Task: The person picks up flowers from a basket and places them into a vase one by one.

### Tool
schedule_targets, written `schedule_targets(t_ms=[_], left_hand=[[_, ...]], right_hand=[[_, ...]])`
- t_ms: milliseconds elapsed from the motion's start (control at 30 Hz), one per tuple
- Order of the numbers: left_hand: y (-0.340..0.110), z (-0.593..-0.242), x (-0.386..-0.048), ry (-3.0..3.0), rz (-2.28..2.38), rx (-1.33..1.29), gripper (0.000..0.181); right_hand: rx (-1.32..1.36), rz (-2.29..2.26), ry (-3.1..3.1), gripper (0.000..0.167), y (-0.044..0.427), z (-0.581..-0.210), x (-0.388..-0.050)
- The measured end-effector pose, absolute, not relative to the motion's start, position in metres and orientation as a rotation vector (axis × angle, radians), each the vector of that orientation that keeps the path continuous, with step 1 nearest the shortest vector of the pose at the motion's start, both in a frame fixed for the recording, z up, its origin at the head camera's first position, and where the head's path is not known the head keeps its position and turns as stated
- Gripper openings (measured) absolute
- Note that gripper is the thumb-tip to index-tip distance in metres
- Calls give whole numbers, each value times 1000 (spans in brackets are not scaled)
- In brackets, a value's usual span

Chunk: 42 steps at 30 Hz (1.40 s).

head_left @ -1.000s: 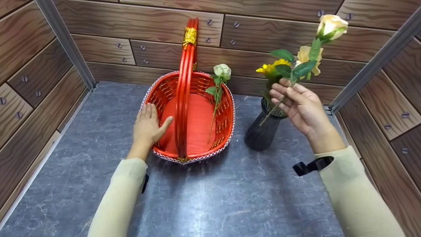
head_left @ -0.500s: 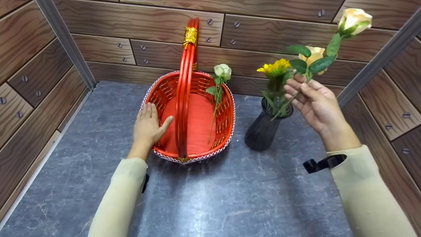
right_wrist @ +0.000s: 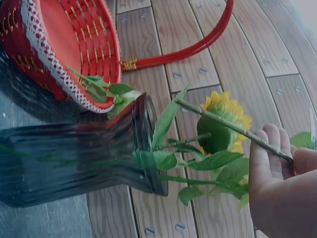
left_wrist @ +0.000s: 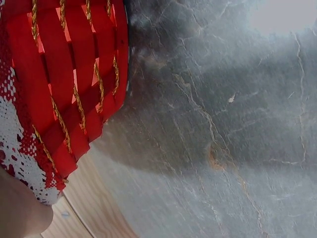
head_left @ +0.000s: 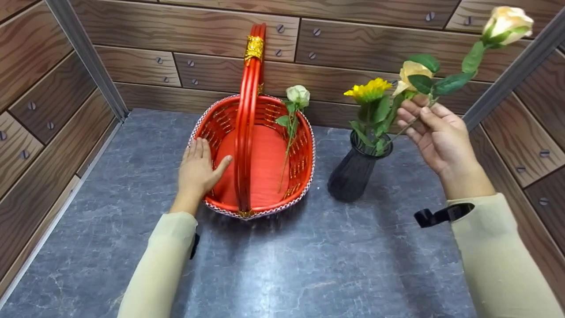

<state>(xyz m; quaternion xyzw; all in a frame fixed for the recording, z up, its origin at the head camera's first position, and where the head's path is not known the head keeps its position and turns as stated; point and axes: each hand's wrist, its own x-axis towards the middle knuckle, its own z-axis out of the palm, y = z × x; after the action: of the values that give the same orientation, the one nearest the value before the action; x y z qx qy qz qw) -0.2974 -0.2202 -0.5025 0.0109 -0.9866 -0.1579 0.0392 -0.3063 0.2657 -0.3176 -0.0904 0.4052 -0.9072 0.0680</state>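
My right hand [head_left: 446,132] pinches the stem of a cream rose [head_left: 507,26] between thumb and fingers, to the right of the dark glass vase [head_left: 351,176]. In the right wrist view, the stem's cut end [right_wrist: 181,101] hangs free beyond the vase mouth. A sunflower [head_left: 368,90] and a peach rose [head_left: 412,77] stand at the vase; leaves partly cover that rose. My left hand [head_left: 198,170] rests with extended fingers on the left rim of the red basket [head_left: 309,176], thumb over the inside. A white rose [head_left: 298,96] leans inside against the basket's right wall.
The basket's tall arched handle [head_left: 249,110] rises over its middle. Wood-patterned walls [head_left: 353,53] close off the back and both sides of the grey marbled table [head_left: 300,265]. A metal post [head_left: 86,57] stands at the left corner.
My right hand has moved right with the cream rose, whose stem end has gone from in front of the vase to the right of its mouth. The left hand stays put.
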Motion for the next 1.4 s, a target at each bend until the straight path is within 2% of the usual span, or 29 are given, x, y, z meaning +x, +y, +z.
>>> schedule_targets(t_ms=[400, 1100, 1400], left_hand=[[-220, -503, -298, -3042, -498, 38, 98], [-219, -501, -296, -3030, -495, 41, 98], [-221, -502, -297, -3025, -493, 35, 99]], right_hand=[[-138, -2812, 1351, 24, 270, -329, -315], [-60, -2687, 1566, 20, 260, -359, -322], [12, -2576, 1702, 16, 261, -360, -321]])
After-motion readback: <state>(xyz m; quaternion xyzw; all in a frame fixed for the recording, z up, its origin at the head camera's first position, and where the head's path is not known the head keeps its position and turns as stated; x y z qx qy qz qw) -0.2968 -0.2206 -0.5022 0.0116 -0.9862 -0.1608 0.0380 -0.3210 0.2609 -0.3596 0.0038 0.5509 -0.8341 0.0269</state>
